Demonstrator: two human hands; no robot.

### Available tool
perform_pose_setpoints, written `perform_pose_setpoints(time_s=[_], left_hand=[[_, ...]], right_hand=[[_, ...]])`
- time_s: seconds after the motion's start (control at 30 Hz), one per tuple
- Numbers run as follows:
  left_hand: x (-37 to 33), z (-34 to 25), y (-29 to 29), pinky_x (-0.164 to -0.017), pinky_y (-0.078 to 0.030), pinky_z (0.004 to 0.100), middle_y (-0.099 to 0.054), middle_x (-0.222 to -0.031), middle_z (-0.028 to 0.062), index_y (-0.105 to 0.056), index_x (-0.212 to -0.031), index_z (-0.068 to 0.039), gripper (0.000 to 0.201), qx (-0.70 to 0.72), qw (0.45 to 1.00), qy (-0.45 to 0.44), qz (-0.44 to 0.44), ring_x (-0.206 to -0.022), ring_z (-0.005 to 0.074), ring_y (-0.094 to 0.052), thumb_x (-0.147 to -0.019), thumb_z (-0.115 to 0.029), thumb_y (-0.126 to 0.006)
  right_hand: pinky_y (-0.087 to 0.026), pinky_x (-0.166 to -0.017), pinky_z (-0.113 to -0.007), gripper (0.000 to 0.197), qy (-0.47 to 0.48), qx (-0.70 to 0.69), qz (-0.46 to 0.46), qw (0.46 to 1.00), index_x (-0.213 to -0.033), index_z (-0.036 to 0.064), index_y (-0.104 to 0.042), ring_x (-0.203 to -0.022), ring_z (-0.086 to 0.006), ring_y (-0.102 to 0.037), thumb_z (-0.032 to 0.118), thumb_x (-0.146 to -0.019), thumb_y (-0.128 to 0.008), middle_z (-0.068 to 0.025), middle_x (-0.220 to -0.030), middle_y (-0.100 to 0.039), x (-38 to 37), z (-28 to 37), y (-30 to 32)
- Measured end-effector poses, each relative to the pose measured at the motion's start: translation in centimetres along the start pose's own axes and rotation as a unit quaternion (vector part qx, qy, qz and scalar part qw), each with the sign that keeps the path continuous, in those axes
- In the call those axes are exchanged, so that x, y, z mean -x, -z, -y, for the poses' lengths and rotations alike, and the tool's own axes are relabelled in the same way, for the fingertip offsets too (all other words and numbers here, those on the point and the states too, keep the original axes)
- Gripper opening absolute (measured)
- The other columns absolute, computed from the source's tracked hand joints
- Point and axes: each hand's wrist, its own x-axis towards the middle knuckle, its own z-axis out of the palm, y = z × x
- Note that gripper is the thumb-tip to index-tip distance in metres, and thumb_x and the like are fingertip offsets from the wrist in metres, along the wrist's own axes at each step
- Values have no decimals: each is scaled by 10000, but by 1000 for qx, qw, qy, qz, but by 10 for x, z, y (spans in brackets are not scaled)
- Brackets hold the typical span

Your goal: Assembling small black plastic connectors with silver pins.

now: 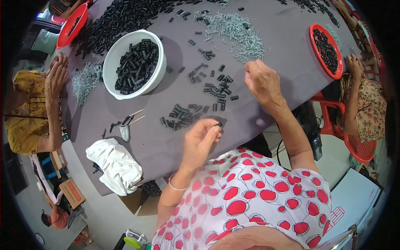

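Fingertips of the left hand [200,139] pinched a small black part [219,124] above the table's [275,29] near edge; its axis we could not tell. We noted the right hand [261,81] loosely curled beside the silver springs [237,31].

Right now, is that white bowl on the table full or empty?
Roughly full: the white bowl holds a heap of small black pieces reaching about to its rim.

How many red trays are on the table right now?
2: one red tray at the far-left corner, another red tray at the right edge by a co-worker. More may lie beyond the frame.
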Motion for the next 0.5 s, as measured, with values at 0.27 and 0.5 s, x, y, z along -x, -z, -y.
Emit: perform_pose_setpoints(time_s=[0.27, 0.5], left_hand=[[2, 4, 1, -674, -507, 238, -640, -901, 63, -583, -1035, 26, 211, 0, 999, -38, -1, -763, 103, -597, -926, -154, -601], [-1, -3, 3, -675, -504, 230, -636, -898, 67, -585, -1033, 40, 189, 91, 995, -24, -28, -751, 99, -596, -930, -118, -583]], right_hand=[[-499, -608, -368, 176, 128, 12, -88, 988, -789, 57, -512, -703, -280, -585, 49, -706, -667, -84, -757, -525, 5, 2, -2], [-392, -532, -202, 119, -55, -556, 46, 828, -870, 43, -589, -617, -13, -481, -49, -794, -587, 32, -726, -532, 37, 25, 17]])
